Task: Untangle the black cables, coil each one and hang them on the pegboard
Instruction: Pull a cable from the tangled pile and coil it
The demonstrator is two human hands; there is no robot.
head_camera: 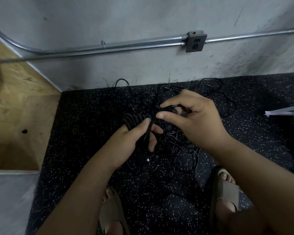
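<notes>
The left hand (131, 139) is closed around a coil (133, 120) of black cable, a little toward 9 o'clock from the centre of the view. Its thumb lies on top of the loops and its fingers are curled under them. The right hand (195, 121), toward 3 o'clock from the coil, pinches one strand (171, 107) of the cable between the thumb and the forefinger, and its other fingers are bent loosely behind. The two hands are very near, and the right thumb tip is almost at the left thumb tip. The strand goes from the pinch down across the left palm.

The coil has several tight, thick loops that stand side by side over the left hand. Under both hands, on the floor (85, 126), lies a tangle of thin black cables (180, 146), which spreads toward 1 o'clock up to the wall (143, 17). A small white connector (148, 159) shows in the tangle toward 6 o'clock from the left hand.

The floor is dark with pale speckles. The wall is grey and scuffed, with a metal conduit pipe (126, 46) and an outlet box (195, 42) at 12 o'clock. A plywood box (15, 107) stands at 9 o'clock. Two feet in sandals (227, 189) are at 6 o'clock.
</notes>
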